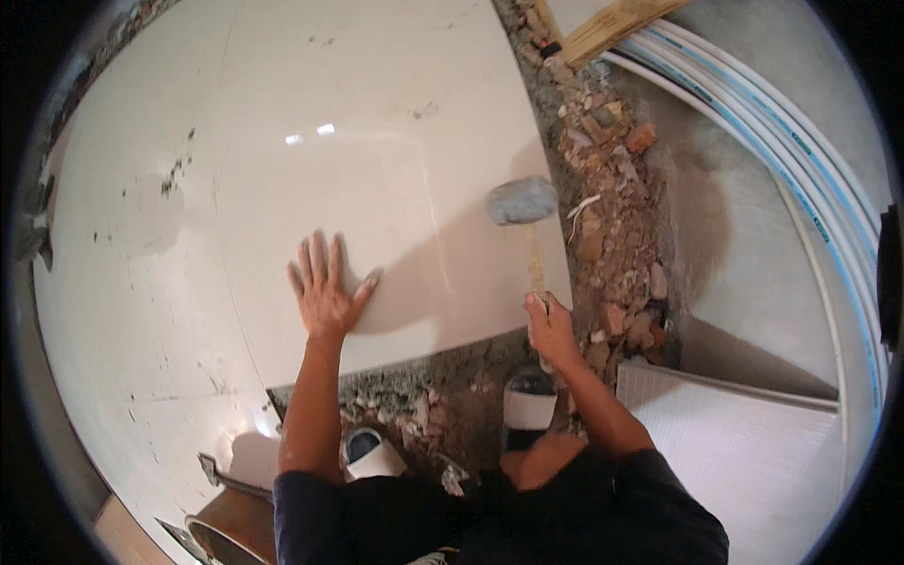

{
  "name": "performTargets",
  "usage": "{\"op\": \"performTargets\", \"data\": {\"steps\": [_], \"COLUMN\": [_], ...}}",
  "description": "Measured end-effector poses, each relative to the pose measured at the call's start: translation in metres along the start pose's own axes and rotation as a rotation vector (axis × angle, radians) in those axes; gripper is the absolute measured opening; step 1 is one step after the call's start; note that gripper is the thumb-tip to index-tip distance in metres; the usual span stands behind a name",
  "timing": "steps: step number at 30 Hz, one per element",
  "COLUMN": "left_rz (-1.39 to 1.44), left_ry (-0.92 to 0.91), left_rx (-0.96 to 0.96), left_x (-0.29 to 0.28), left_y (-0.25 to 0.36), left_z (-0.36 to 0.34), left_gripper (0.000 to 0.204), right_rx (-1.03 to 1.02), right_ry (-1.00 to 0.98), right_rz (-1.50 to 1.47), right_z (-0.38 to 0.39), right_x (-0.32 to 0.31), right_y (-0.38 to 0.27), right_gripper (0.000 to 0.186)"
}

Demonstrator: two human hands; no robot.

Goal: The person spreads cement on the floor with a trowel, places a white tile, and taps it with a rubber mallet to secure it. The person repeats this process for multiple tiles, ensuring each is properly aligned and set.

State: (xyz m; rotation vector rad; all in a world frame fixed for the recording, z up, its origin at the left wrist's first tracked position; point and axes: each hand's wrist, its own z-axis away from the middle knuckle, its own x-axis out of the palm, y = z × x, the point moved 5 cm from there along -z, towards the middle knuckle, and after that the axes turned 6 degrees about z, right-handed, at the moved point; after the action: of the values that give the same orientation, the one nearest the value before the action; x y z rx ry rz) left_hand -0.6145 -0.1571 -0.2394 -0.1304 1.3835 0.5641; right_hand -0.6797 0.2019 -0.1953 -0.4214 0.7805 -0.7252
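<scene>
Near the right edge of a large, glossy cream tile [405, 179], here's my grey, blunt-headed mallet [523, 201], its head blurred over the surface; whether it touches, I can't tell. My right hand [552, 330] is wrapped round the lower part of its pale, slim handle [537, 266], and that's the place to grip: the weight looks to be all up in that thick head, so I'd expect it to swing top-heavy, stiff in the shaft. And over to the left, my left hand [326, 303] lies flat on the tile, palm down, fingers spread wide, holding nothing. That slab should be heavy and rigid, slick under the palm, brittle at its corners; best pressed broadly, never pinched at the rim.

Along the near edge, rough grey mortar [490, 356] shows, with my white-strapped sandals [530, 411] just below it. Out right runs a strip of broken red-brown rubble [617, 207], and beyond that, a sweeping coil of white pipes with blue stripes [800, 160]. Down at lower right, a whitish, fine-ribbed panel [734, 452]!
</scene>
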Motion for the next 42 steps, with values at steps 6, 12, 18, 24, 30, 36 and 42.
{"op": "performTargets", "data": {"steps": [6,12,18,24,30,36,42], "left_rz": [-0.107,-0.094,-0.141,-0.097,0.04,0.108,0.231], "left_ry": [-0.056,-0.187,-0.193,-0.184,-0.087,0.082,0.111], "left_rx": [0.058,0.33,0.269,0.266,0.249,-0.204,-0.743], "left_x": [-0.017,0.004,0.003,0.003,0.002,0.007,-0.017], "left_y": [0.051,0.161,0.166,0.165,0.157,0.077,-0.066], "left_z": [-0.024,-0.091,-0.095,-0.097,-0.095,-0.053,0.055], "left_gripper": [0.103,0.113,0.114,0.115,0.118,0.117,0.127], "right_rx": [-0.31,-0.576,-0.245,-0.265,-0.205,-0.176,-0.314], "right_ry": [0.079,0.384,0.066,0.12,0.255,0.174,0.143], "right_rz": [-0.108,-0.168,-0.086,-0.085,-0.085,0.411,0.026], "right_z": [-0.004,-0.031,-0.058,-0.032,-0.027,-0.016,0.005], "right_x": [-0.041,-0.056,-0.057,-0.048,-0.044,-0.053,-0.068], "right_y": [-0.043,-0.058,-0.051,-0.045,0.009,0.014,-0.006], "right_gripper": [0.04,0.039,0.04,0.041,0.041,0.06,0.049]}}
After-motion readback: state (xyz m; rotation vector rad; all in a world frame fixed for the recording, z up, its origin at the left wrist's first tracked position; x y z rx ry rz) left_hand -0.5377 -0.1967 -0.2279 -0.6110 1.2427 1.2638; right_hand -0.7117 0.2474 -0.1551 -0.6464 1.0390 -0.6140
